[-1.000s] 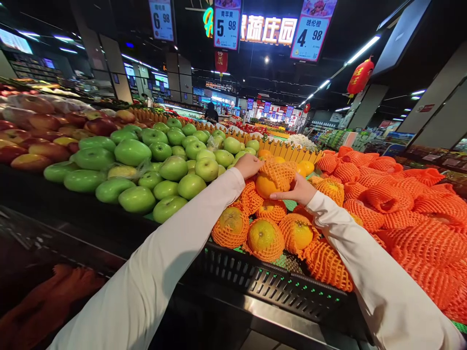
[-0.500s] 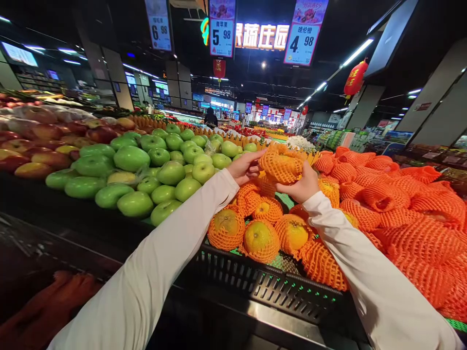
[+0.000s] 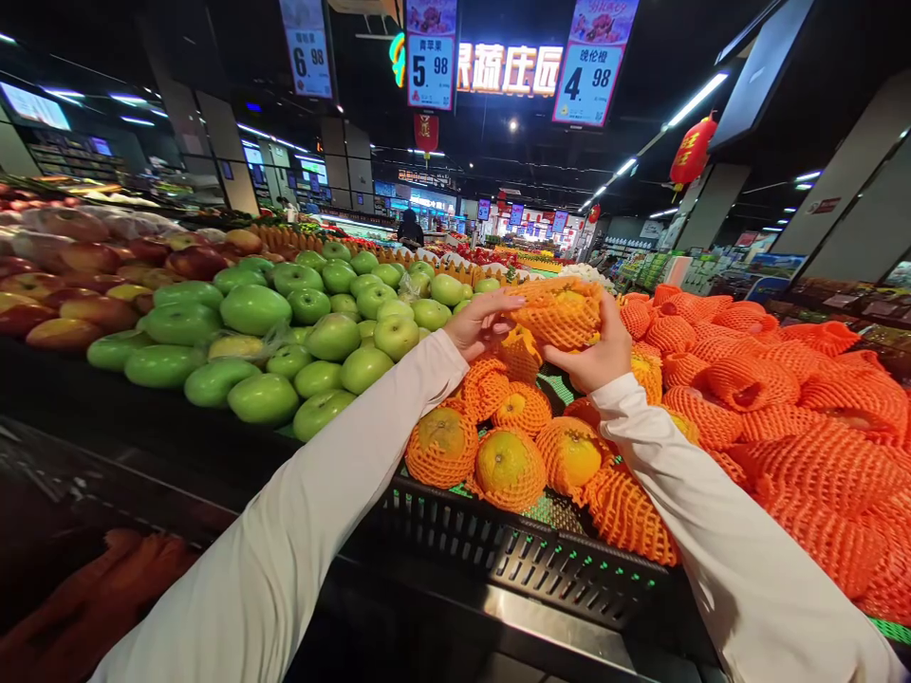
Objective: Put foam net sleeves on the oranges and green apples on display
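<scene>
An orange (image 3: 570,305) in an orange foam net is held up between both hands, above the other oranges. My right hand (image 3: 602,351) is closed around its right side, with the thumb underneath. At its left end, the fingers of my left hand (image 3: 480,324) pinch the foam net (image 3: 545,313), which is stretched out toward them. Below the hands lie several netted oranges, one of them a netted orange (image 3: 509,465) with its top showing, in a black slotted crate (image 3: 541,560).
Green apples (image 3: 256,313) are heaped to the left, with red apples (image 3: 92,256) beyond them. Fruits in red-orange foam nets (image 3: 775,379) are piled on the right. Price signs (image 3: 431,71) and a red lantern (image 3: 693,152) hang overhead. A person (image 3: 411,228) stands far back.
My right hand and the orange have shifted slightly right and up. The net is now drawn out longer toward my left hand, which stays almost in place.
</scene>
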Demonstrator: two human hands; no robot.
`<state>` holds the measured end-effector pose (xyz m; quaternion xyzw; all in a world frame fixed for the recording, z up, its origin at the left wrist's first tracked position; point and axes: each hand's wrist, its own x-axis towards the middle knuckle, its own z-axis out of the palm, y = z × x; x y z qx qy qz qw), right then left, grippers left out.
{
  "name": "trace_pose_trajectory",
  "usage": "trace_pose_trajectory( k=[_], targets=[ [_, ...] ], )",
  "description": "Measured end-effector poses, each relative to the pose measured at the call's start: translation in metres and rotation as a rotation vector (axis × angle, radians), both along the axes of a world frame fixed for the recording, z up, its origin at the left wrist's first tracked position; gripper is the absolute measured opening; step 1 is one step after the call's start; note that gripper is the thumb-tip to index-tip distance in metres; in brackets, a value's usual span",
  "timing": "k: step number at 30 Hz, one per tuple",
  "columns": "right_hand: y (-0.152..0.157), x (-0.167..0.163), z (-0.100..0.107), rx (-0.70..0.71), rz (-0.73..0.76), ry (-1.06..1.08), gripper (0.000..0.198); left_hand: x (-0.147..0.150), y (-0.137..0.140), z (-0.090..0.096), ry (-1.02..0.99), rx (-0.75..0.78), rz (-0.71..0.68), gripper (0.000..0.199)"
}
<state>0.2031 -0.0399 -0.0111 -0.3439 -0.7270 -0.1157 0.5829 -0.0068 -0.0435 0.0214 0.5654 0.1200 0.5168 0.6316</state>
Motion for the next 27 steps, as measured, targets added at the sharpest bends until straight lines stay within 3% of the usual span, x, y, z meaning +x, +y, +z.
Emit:
trace_pose_trajectory(
  k=[6,9,16,21,27],
  targets=[
    [-0.001,0.002,0.003,0.158,-0.007,-0.017,0.097,0.001,0.004,-0.001,0.183,-0.046,-0.102,0.024],
    [-0.005,0.003,0.008,0.22,0.072,-0.093,0.098,0.003,0.005,-0.004,0.219,-0.058,-0.108,0.029],
    [-0.009,0.003,0.012,0.221,0.11,-0.242,0.111,-0.002,0.007,-0.003,0.156,-0.067,-0.034,0.032],
    [-0.014,-0.002,0.014,0.278,0.164,-0.38,0.101,-0.007,0.008,0.001,0.087,-0.066,0.06,0.027],
    [-0.025,-0.004,0.018,0.224,0.075,-0.254,0.102,-0.001,0.017,-0.006,0.1,-0.127,0.062,0.032]
  ],
)
